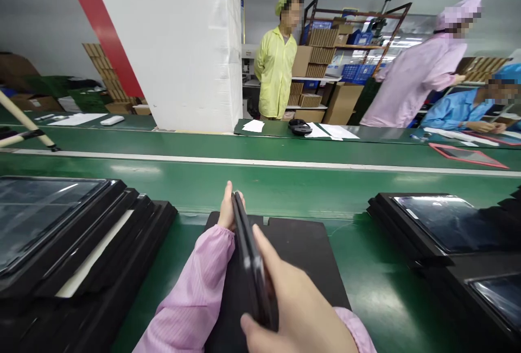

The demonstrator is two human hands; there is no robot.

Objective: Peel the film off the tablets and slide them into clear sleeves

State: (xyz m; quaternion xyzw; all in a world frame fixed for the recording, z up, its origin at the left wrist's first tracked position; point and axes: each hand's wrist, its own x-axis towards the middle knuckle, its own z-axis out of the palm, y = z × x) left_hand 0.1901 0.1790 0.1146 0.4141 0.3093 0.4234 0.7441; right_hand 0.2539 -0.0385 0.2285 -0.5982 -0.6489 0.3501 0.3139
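Observation:
A dark, flat tablet-like panel (pixel 249 255) stands on its edge between my hands, seen almost edge-on. A seam runs along its edge, so it looks double-layered; whether it is one piece or two I cannot tell. My left hand (pixel 228 209) grips its far end, thumb up, fingers mostly hidden behind it. Closer to me, my right hand (pixel 293 298) clasps the near end, slightly blurred. Both arms wear pink striped sleeves. Beneath the panel a black foam mat (pixel 301 250) lies on the green bench (pixel 368 282).
Black foam trays with glass-faced panels (pixel 44 212) are stacked at left; more panels (pixel 451 222) in trays lie at right. Across the bench are papers (pixel 331 131), a black object (pixel 300 127) and a red-framed panel (pixel 468 156). A white pillar (pixel 191 43) and several people stand beyond.

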